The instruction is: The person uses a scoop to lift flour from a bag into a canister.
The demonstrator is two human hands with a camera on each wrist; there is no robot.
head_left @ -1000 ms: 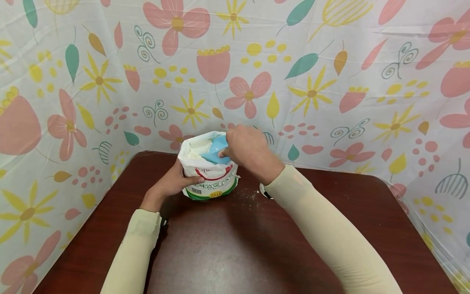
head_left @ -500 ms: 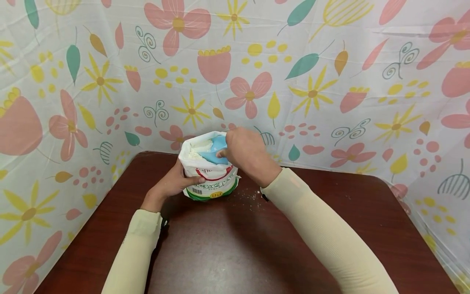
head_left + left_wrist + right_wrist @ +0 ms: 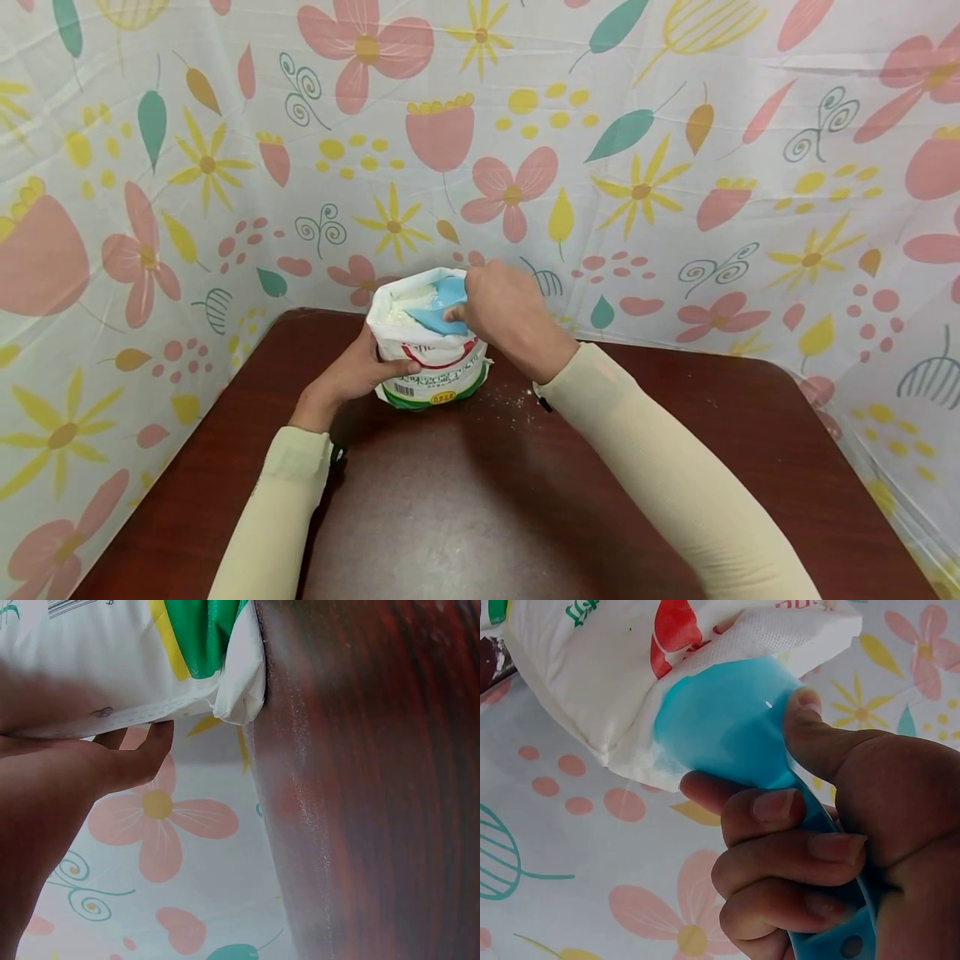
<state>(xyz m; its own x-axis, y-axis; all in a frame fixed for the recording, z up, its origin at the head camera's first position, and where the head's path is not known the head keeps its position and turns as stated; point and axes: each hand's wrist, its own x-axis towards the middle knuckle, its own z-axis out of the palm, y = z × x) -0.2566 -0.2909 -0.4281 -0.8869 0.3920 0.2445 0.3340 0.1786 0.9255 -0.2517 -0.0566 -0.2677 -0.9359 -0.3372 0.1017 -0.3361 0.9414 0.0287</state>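
An open white flour bag [image 3: 423,343] with green and red print stands at the back of the table, white flour [image 3: 407,305] showing inside its mouth. My left hand [image 3: 352,368] grips the bag's left side, thumb across the front; in the left wrist view some fingers of this left hand [image 3: 112,761] curl at the bag's edge. My right hand [image 3: 506,312] holds a light blue scoop [image 3: 441,310], its bowl within the bag's mouth. In the right wrist view, fingers wrap the handle and the thumb presses by the scoop bowl [image 3: 720,724]. The scoop's tip is hidden in the bag.
The dark reddish-brown table [image 3: 450,508] has flour specks [image 3: 513,408] scattered right of the bag. A floral curtain [image 3: 622,167] hangs close behind and along both sides of the table.
My right wrist has dipped and turned slightly, and the scoop has barely shifted in the bag's mouth. The left hand and the bag stay in place.
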